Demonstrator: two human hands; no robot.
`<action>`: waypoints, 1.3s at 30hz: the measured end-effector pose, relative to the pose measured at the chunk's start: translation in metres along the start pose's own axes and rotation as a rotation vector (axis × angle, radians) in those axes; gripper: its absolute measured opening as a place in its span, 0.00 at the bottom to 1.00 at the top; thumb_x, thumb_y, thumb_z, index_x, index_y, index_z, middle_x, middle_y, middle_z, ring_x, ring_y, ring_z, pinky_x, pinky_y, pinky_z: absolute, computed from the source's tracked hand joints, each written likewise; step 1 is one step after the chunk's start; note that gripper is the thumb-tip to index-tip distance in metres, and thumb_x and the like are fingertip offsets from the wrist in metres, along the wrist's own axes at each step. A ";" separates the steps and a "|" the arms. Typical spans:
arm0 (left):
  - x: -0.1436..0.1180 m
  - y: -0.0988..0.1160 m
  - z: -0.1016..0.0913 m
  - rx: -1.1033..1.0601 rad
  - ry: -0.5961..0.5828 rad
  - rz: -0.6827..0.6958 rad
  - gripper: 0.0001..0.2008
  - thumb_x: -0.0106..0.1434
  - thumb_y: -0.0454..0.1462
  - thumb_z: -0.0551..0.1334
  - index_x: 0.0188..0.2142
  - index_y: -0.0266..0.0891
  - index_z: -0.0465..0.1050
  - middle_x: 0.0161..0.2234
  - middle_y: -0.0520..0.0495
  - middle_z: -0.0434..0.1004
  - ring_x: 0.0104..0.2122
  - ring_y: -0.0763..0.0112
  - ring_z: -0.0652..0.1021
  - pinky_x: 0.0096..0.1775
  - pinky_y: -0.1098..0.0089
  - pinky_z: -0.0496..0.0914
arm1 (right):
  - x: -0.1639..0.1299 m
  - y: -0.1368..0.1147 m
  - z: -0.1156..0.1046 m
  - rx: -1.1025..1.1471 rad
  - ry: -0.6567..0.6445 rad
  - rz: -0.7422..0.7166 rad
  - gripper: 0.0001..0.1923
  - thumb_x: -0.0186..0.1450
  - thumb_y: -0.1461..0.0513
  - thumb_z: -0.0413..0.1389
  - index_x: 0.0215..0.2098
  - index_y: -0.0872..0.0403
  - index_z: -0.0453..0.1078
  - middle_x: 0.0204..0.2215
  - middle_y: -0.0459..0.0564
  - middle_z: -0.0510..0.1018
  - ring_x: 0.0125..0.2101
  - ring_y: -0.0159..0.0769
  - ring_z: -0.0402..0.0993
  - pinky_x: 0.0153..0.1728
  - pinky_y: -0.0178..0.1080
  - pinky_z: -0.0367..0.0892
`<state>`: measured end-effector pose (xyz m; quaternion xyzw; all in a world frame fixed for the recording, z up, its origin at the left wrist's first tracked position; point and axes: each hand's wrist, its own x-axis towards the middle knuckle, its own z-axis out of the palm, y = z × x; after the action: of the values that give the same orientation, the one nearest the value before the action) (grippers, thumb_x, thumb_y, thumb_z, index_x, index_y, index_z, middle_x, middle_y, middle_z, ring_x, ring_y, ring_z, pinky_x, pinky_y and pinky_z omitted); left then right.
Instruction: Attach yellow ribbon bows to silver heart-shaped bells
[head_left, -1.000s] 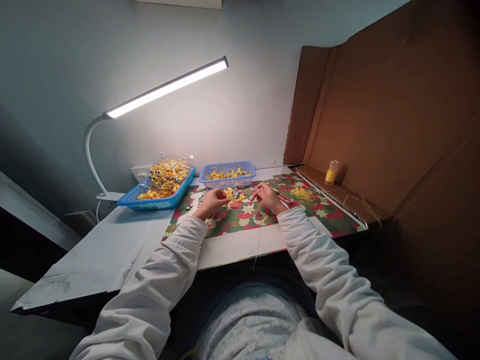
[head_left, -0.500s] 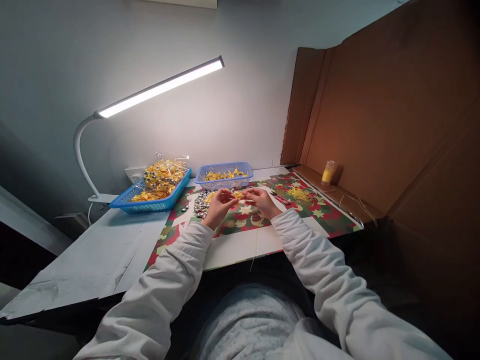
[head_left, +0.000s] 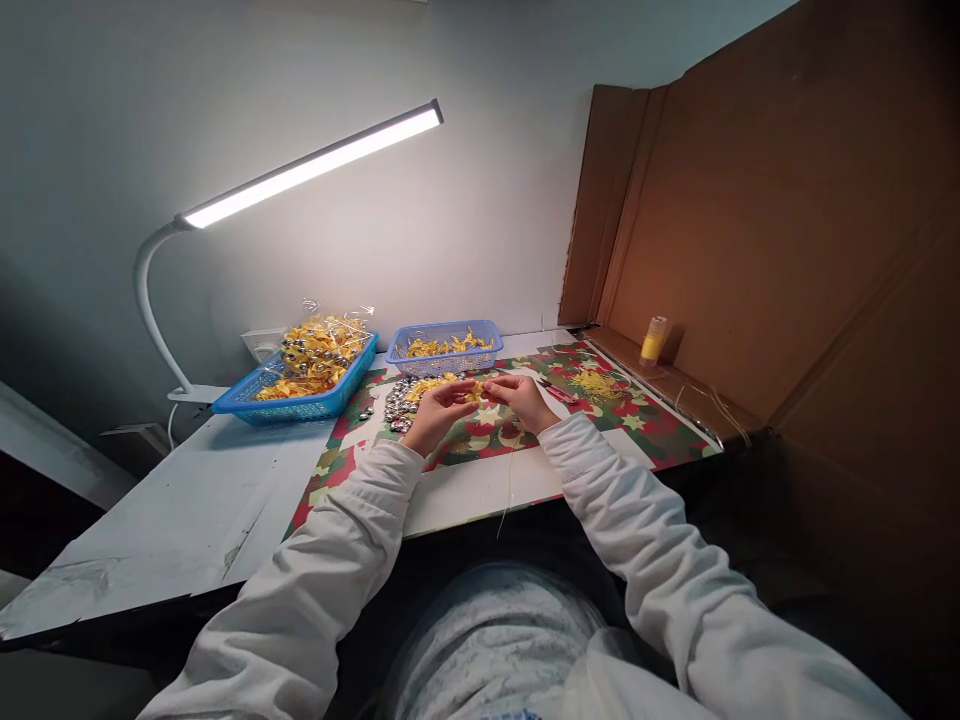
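1. Both hands have drawn together since a second ago: the left hand (head_left: 437,412) has come in from beside the silver bells (head_left: 405,402), and the right hand (head_left: 517,398) has slid left to meet it.
2. Fingertips of the two hands now pinch one small yellow ribbon piece (head_left: 478,392) between them; the fingers are curled nearly closed around it.
3. This piece sits just above the patterned mat (head_left: 637,420), in front of the small blue basket (head_left: 445,346), with its long axis running left to right between the hands.
4. A thin yellow thread (head_left: 509,480) hangs from under the right hand, running toward the person and over the near edge of the table (head_left: 187,510).
5. To the left, a larger blue basket (head_left: 300,400) holds yellow bows; the table is bare nearer that side.
6. To the right, a cardboard wall (head_left: 787,220) closes the space, with a yellow spool (head_left: 652,340) at its foot.
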<state>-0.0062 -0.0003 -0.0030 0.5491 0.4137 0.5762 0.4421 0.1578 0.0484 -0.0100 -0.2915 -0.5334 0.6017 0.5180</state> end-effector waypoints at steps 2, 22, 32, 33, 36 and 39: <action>-0.001 0.001 0.000 0.006 -0.003 -0.005 0.23 0.40 0.41 0.77 0.37 0.39 0.80 0.33 0.47 0.81 0.30 0.72 0.77 0.33 0.71 0.72 | 0.000 0.000 0.000 0.006 -0.006 -0.002 0.17 0.42 0.54 0.71 0.25 0.56 0.78 0.26 0.48 0.81 0.30 0.34 0.77 0.41 0.41 0.73; 0.003 -0.005 -0.004 -0.160 -0.062 -0.140 0.27 0.41 0.38 0.77 0.42 0.38 0.77 0.29 0.53 0.75 0.30 0.74 0.77 0.34 0.71 0.72 | -0.006 -0.009 0.003 0.081 -0.080 0.099 0.12 0.46 0.58 0.71 0.26 0.55 0.78 0.26 0.47 0.82 0.29 0.31 0.78 0.40 0.37 0.73; 0.007 -0.004 -0.008 -0.273 -0.033 -0.231 0.25 0.40 0.37 0.76 0.39 0.38 0.74 0.27 0.53 0.75 0.26 0.78 0.75 0.32 0.74 0.72 | -0.009 -0.019 0.004 0.234 -0.024 0.241 0.05 0.60 0.69 0.61 0.27 0.56 0.76 0.26 0.46 0.82 0.29 0.28 0.79 0.38 0.31 0.74; 0.007 -0.004 -0.008 -0.277 -0.034 -0.228 0.24 0.41 0.37 0.76 0.38 0.38 0.74 0.28 0.54 0.75 0.26 0.78 0.75 0.32 0.75 0.71 | -0.010 -0.019 0.004 0.236 -0.020 0.242 0.05 0.61 0.69 0.61 0.27 0.56 0.76 0.26 0.46 0.82 0.29 0.28 0.79 0.38 0.31 0.74; 0.006 -0.004 -0.008 -0.292 -0.037 -0.208 0.22 0.41 0.36 0.76 0.36 0.39 0.73 0.29 0.54 0.75 0.27 0.77 0.75 0.33 0.74 0.71 | -0.011 -0.021 0.005 0.242 -0.041 0.233 0.05 0.61 0.69 0.61 0.28 0.56 0.77 0.26 0.46 0.82 0.29 0.28 0.79 0.39 0.32 0.74; 0.006 -0.004 -0.006 -0.288 -0.063 -0.167 0.21 0.42 0.36 0.75 0.36 0.40 0.75 0.31 0.53 0.76 0.30 0.75 0.76 0.35 0.72 0.71 | -0.012 -0.023 0.005 0.243 -0.090 0.207 0.03 0.60 0.68 0.62 0.28 0.55 0.77 0.27 0.46 0.82 0.30 0.28 0.79 0.39 0.32 0.74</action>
<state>-0.0125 0.0063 -0.0061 0.4615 0.3569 0.5732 0.5754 0.1645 0.0327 0.0104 -0.2530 -0.4463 0.7245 0.4604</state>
